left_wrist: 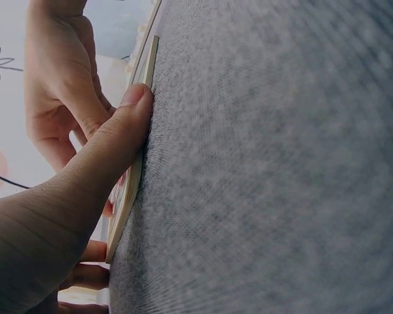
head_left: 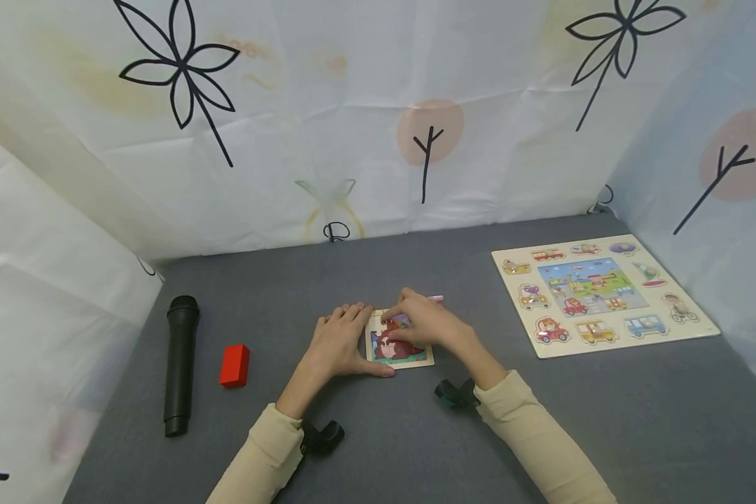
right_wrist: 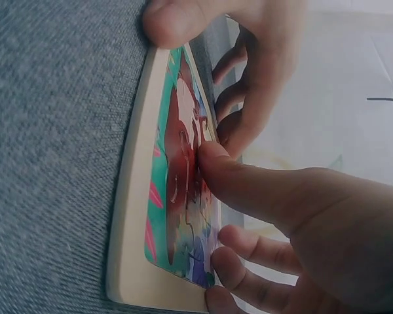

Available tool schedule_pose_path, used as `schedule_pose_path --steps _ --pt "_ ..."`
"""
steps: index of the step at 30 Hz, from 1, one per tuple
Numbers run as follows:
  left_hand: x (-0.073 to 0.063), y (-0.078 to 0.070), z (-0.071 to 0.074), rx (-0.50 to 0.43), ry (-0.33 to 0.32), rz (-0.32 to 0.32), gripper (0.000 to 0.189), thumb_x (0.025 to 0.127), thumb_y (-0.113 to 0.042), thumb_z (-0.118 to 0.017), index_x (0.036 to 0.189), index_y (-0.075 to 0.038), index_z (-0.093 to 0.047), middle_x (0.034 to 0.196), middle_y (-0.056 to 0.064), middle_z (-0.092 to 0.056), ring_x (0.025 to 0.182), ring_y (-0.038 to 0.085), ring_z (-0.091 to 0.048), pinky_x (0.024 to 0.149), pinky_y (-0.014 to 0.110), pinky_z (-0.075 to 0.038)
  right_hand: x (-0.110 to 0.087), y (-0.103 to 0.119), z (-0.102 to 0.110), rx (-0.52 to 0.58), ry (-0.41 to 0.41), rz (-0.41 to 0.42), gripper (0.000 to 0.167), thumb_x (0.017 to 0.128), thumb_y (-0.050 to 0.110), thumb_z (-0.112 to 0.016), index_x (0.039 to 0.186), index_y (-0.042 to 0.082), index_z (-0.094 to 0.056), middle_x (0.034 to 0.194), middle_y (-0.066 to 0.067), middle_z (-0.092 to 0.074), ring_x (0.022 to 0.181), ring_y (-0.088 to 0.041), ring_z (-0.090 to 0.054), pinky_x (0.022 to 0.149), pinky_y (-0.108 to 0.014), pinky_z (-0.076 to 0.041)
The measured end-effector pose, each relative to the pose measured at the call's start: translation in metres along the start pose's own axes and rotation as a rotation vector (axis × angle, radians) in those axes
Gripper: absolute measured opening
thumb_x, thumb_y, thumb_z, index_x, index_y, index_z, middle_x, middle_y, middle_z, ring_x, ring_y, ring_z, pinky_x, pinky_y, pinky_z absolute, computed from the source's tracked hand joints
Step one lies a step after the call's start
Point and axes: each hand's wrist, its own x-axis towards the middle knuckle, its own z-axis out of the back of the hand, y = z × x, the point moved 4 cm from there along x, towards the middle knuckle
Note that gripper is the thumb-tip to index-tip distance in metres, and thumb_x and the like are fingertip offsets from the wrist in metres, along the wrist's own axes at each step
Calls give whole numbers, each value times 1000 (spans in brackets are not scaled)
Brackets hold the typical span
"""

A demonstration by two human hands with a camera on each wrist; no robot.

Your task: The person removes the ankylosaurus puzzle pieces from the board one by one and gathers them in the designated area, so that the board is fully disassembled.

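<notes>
A small square wooden jigsaw puzzle (head_left: 400, 363) with a reddish-brown animal picture lies flat on the grey table. My left hand (head_left: 340, 343) holds it at the left side, thumb along the near edge and fingers by the far left corner. The left wrist view shows that thumb (left_wrist: 128, 124) against the board's rim. Over the picture is my right hand (head_left: 428, 322); in the right wrist view its thumb (right_wrist: 249, 190) presses on the brown pieces (right_wrist: 180, 157), and its fingertips touch near the far side, apart from the thumb. Part of the picture is hidden under this hand.
Left on the table are a black microphone (head_left: 181, 364) and a red block (head_left: 234, 365). A large wooden vehicle puzzle board (head_left: 523, 315) lies at the back right. A small pink item (head_left: 437, 299) shows behind my right hand. White patterned cloth (head_left: 353, 140) encloses the table.
</notes>
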Motion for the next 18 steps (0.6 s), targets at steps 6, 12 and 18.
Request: schedule_pose_path --steps 6,12,18 --pt "0 0 0 1 -6 0 122 61 -84 -78 156 -17 -42 158 11 -47 143 38 -46 107 63 -41 0 1 0 -15 2 1 36 95 27 -75 128 13 -73 110 -10 -58 82 -13 -47 71 -25 -44" --pt "1 0 -1 1 -9 -1 122 60 -85 -78 155 -16 -43 158 11 -47 143 37 -46 107 63 -41 2 1 -3 -3 12 -25 31 95 25 -75 124 15 -74 114 -9 -58 91 -15 -52 83 -33 -50" --pt "1 0 -1 -1 -8 -2 122 60 -85 -77 155 -16 -43 157 11 -48 143 37 -46 107 63 -42 3 0 -4 -4 9 -39 29 94 25 -76 121 16 -74 113 -9 -57 91 -16 -54 86 -37 -52"
